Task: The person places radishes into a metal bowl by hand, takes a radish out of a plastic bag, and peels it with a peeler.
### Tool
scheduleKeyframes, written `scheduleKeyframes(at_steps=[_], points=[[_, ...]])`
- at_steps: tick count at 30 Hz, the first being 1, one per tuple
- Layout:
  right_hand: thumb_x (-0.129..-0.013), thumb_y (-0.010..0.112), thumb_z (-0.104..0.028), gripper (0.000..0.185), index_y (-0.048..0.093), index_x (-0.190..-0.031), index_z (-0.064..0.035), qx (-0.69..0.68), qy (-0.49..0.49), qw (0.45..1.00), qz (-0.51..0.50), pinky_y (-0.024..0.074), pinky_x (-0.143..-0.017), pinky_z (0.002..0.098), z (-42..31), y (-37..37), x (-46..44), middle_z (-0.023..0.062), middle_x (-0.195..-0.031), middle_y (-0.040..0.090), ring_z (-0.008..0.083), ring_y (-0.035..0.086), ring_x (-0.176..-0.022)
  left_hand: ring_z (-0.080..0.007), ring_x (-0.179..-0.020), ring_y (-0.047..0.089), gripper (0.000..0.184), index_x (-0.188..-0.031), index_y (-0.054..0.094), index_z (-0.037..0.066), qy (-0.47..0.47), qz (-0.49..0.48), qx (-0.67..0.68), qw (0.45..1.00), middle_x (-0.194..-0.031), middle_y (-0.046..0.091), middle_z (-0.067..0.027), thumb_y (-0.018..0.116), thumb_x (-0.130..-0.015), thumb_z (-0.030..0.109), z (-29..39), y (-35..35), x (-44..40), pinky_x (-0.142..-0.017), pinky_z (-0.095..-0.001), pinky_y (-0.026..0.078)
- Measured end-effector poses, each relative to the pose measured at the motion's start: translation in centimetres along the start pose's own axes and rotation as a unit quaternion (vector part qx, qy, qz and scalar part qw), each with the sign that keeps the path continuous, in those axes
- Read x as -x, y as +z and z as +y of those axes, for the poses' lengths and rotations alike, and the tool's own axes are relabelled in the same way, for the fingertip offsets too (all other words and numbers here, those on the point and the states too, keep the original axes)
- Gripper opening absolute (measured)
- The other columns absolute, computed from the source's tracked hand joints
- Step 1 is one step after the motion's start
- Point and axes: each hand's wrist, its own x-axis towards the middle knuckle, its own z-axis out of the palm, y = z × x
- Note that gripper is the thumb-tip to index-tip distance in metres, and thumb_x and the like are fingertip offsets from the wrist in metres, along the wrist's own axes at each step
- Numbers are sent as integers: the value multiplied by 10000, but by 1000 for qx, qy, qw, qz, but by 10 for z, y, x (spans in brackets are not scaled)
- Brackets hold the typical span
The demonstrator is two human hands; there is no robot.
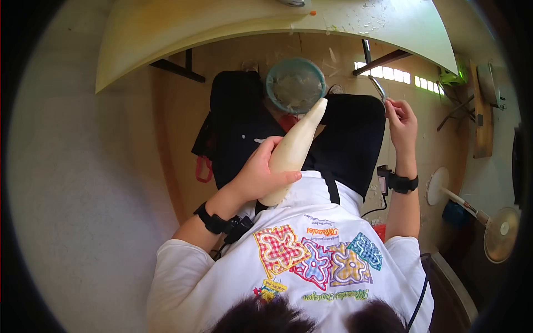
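A long, pale, peeled root vegetable [294,145] rests against my shirt, its narrow end pointing up and to the right over my lap. Around its thick lower part my left hand [261,173] is wrapped, thumb across the front. Out to the right, beside my knee, my right hand [402,123] pinches the end of a slim metal peeler [377,87], which is held away from the vegetable. Beyond the vegetable's tip, on the floor between my feet, stands a teal basin [270,86] with peelings inside.
A pale table [222,25] with scraps on it spans the front, its dark legs below. Peelings lie on the floor around the basin. To the right are a fan [501,234], a wooden board [483,114] and a green object [455,73]. A pink strap [204,169] hangs at left.
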Motion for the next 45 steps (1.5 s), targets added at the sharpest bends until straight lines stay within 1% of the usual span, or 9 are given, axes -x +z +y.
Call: scheduleKeyframes(at_steps=[7, 13, 25, 29, 33, 38, 41, 43, 45], points=[[-934, 685, -40, 70, 647, -952, 15, -139, 7, 982, -127, 490, -673, 201, -79, 39, 54, 60, -964, 724, 53, 606, -756, -147, -1096, 560, 652, -1344, 399, 27, -1, -34, 93, 995, -1214, 552, -81, 773, -817, 120, 4, -12, 2, -939, -316, 488], [-781, 771, -48, 215, 703, -983, -73, 26, -283, 910, -302, 494, -522, 302, -117, 69, 94, 69, -834, 672, 229, 649, -643, -147, -1146, 553, 640, -1315, 371, 51, 9, -56, 112, 992, -1239, 537, -87, 779, -823, 65, -2, -7, 0, -960, -322, 483], [-816, 761, -73, 110, 716, -916, -78, 45, -327, 922, -200, 507, -561, 287, -93, 74, 73, 66, -789, 688, 194, 667, -669, -135, -1168, 514, 697, -1297, 337, 66, 33, -54, 102, 993, -1229, 519, -83, 812, -786, 59, -9, -5, 3, -989, -330, 458], [-944, 702, -172, 192, 682, -995, 11, 8, 63, 998, 28, 422, -589, 208, 18, 7, -17, 44, -772, 686, 58, 571, -684, -147, -1137, 533, 701, -1298, 355, 87, 69, -58, 36, 995, -1226, 530, -82, 824, -778, 92, -4, -1, 8, -980, -332, 458], [-961, 689, -188, 181, 684, -1026, -20, -14, 32, 997, 74, 357, -565, 183, -3, -28, -15, -17, -739, 631, 25, 524, -656, -148, -1156, 515, 702, -1283, 354, 70, 43, -34, 38, 998, -1222, 515, -87, 828, -766, 69, -3, -6, 10, -999, -343, 445], [-959, 681, -128, 133, 658, -1002, -5, -35, 50, 998, -8, 446, -653, 178, -33, -14, 5, 55, -987, 719, 42, 569, -746, -166, -1167, 527, 728, -1325, 334, 74, 46, -61, 63, 995, -1229, 522, -91, 811, -775, 80, 1, 3, 4, -1004, -343, 446], [-945, 688, -88, 101, 662, -1001, -8, -91, 36, 993, -73, 440, -631, 184, -60, 23, 39, 33, -949, 719, 35, 557, -726, -176, -1171, 537, 728, -1363, 312, 81, 21, -80, 113, 990, -1260, 530, -104, 775, -801, 93, 0, -6, 4, -1012, -345, 443], [-889, 725, -30, 86, 673, -955, -10, -2, -106, 983, -150, 441, -593, 203, -94, 46, 70, 31, -919, 732, 55, 591, -706, -179, -1183, 537, 721, -1376, 301, 82, -9, -102, 169, 980, -1278, 529, -114, 754, -815, 89, -3, -9, 5, -1016, -347, 442], [-794, 759, 17, 177, 693, -948, -40, -21, -240, 935, -262, 489, -543, 282, -113, 60, 82, 102, -874, 715, 202, 663, -667, -186, -1163, 556, 692, -1379, 290, 90, 2, -93, 156, 983, -1259, 549, -136, 734, -850, 72, -4, -8, 5, -1006, -364, 465]])
